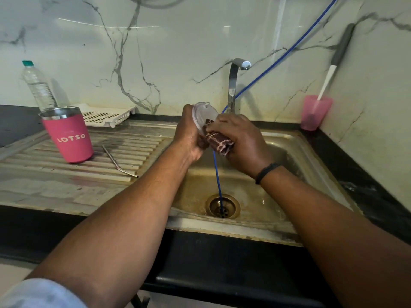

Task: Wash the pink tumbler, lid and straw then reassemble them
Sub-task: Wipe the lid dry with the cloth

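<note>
Over the sink basin (278,152), my left hand (189,134) grips the clear round lid (203,113) by its edge, tilted up towards me. My right hand (239,141) holds a dark brown scrub pad (219,141) and presses it against the lid's lower part. The pink tumbler (69,136), marked LOTSO, stands upright and open on the ribbed drainboard (33,172) at the left. A bent metal straw (119,162) lies flat on the drainboard just right of the tumbler.
A steel tap (234,83) rises behind the basin, no water running. A blue hose (219,181) runs from the wall down into the drain. A white drain tray (104,115) and plastic bottle (39,87) stand back left. A pink cup with a brush (315,112) is at the right.
</note>
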